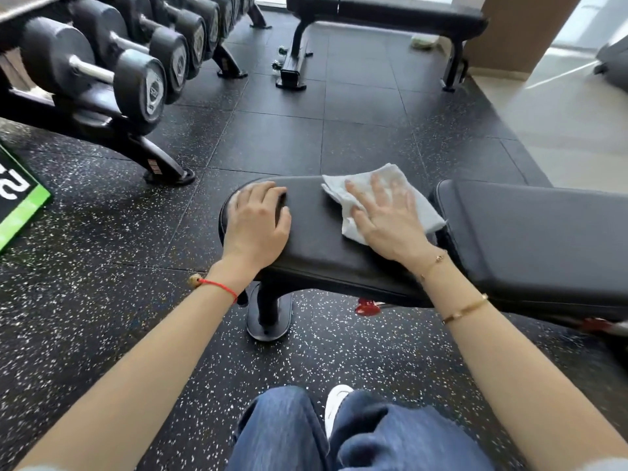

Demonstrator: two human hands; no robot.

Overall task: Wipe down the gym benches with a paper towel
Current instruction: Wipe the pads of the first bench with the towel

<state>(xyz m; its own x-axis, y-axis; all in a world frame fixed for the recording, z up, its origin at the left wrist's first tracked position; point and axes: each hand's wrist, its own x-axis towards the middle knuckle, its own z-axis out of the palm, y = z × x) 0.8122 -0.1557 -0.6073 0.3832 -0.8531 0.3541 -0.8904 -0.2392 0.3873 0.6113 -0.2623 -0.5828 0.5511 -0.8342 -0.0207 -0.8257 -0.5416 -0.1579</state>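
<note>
A black padded bench runs across the middle of the view, its seat pad [316, 229] in front of me and its back pad [530, 232] to the right. A white paper towel [360, 192] lies flat on the seat pad's far right part. My right hand [387, 222] presses on the towel with fingers spread. My left hand [258, 222] rests palm down on the seat pad's left end, fingers curled over the far edge, holding nothing. A second black bench [390, 11] stands farther back.
A rack of black dumbbells [136, 62] stands at the left on the speckled rubber floor [102, 232]. A green and black mat [17, 202] lies at the far left. The bench's post and foot [268, 317] are below the seat, near my legs.
</note>
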